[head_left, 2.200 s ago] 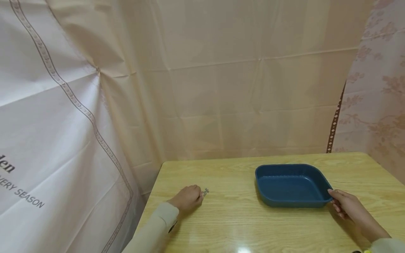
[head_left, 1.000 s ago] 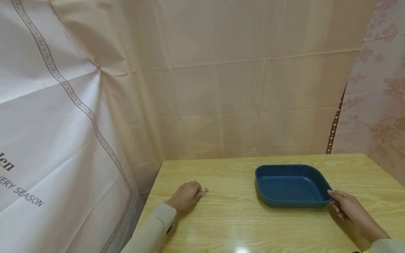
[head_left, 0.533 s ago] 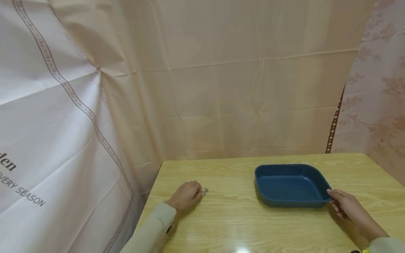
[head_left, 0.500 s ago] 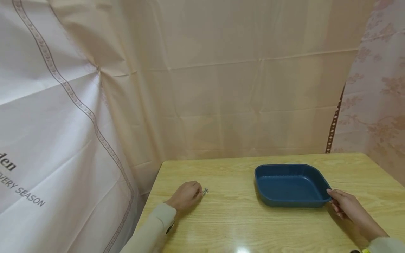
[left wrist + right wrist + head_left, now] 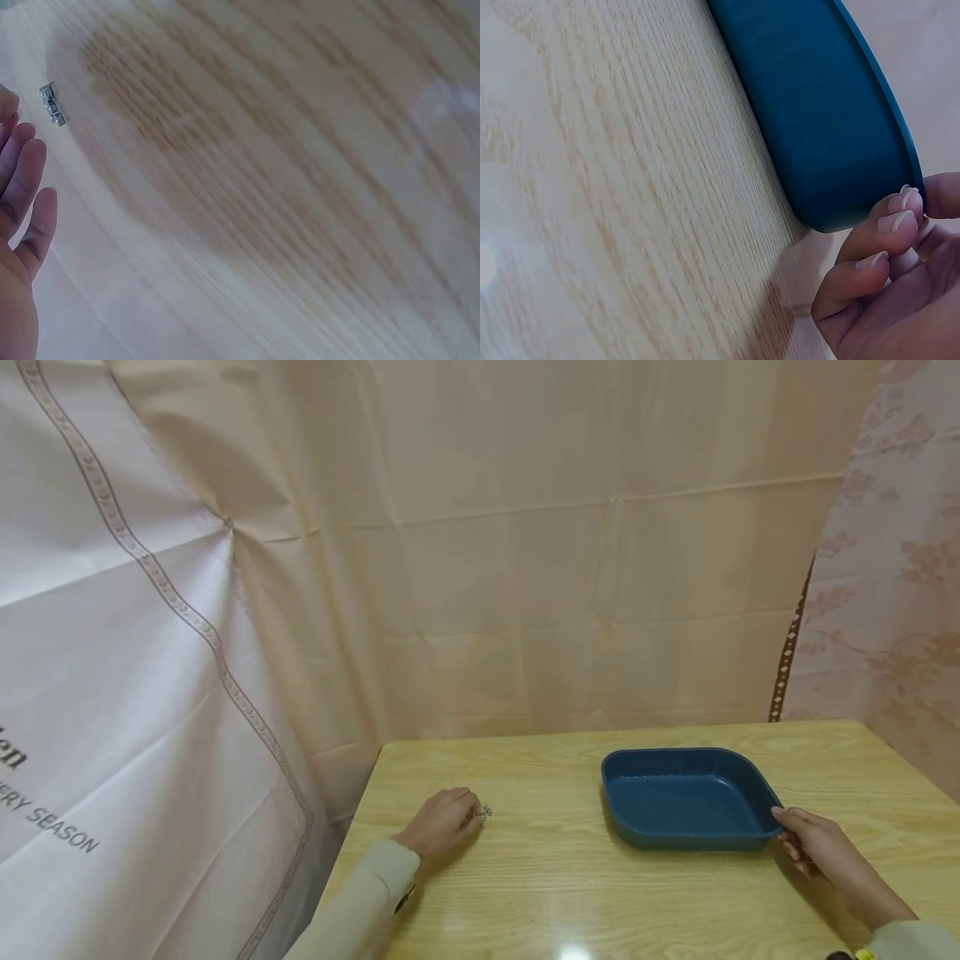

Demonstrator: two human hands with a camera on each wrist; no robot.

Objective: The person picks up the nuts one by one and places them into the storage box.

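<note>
My left hand is low over the left part of the table, fingertips pinching the thin stem of a small silvery ornament with a branching, flower-like head. In the left wrist view the ornament sticks out just past the fingertips, its stem hidden there, while the other fingers are loosely bent. At the right stands a dark blue rectangular tray with rounded corners and nothing in it. My right hand grips its near right corner, thumb at the rim and fingers curled under against the outer wall.
The wood-grain table stretches between the hands and reaches back to a beige cloth. A white printed cloth hangs at the left, and a pink floral one at the right.
The left hand has moved slightly back from where it was, and the ornament has turned a little at its fingertips. The right hand keeps its grip on the tray, which stays put.
</note>
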